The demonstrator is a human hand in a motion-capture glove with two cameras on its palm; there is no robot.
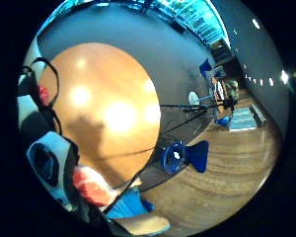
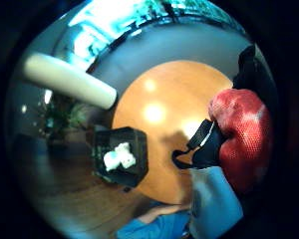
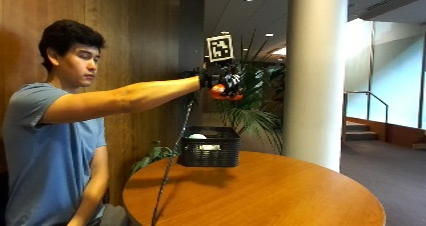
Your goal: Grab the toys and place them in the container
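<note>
— High above the round wooden table (image 3: 279,191), the black-gloved right hand (image 3: 223,83) curls round a red-orange soft toy (image 3: 218,92).

— The black slatted plastic basket (image 3: 210,147) sits far below; released here, the toy may miss or bounce out.

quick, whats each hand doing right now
Right hand: fingers curled round an orange-red toy, held up above the black basket.
Bare hand: out of view, cannot be told.
</note>
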